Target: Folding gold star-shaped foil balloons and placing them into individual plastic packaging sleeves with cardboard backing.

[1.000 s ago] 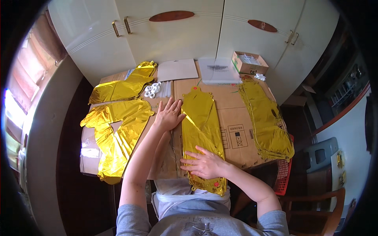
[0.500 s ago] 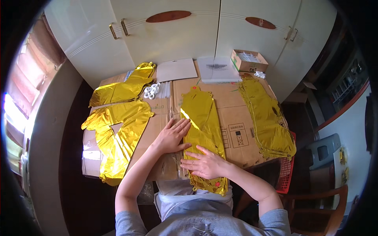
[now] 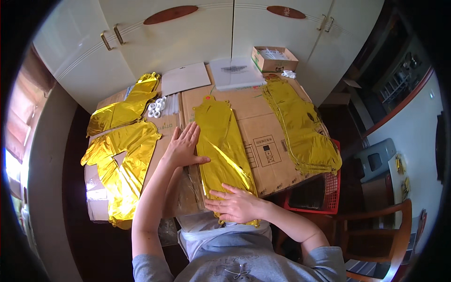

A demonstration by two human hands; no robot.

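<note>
While the long gold foil balloon (image 3: 223, 145) lies flat down the middle of the cardboard-covered worktop (image 3: 268, 141), we have both hands on or beside it. Our left hand (image 3: 183, 145) is spread, fingers together and palm down, on the cardboard against the balloon's left edge, about halfway along its length. Our right hand (image 3: 235, 204) lies open and flat across the balloon's near end, pinning it; neither hand pinches anything.

To flatten it well, we judge it best to keep the right hand as the anchor at the balloon's near end and sweep the left palm along the foil toward its far end, with even pressure, so trapped air moves one way and the foil does not crease. Foil of this kind likely slides easily on cardboard, so pressure should go down, not sideways.

Left of the balloon lie two more crumpled gold foil shapes (image 3: 123, 160); right of it a gold foil stack (image 3: 300, 127); beyond it white rings (image 3: 156, 107) and a small open box (image 3: 275, 58).
</note>
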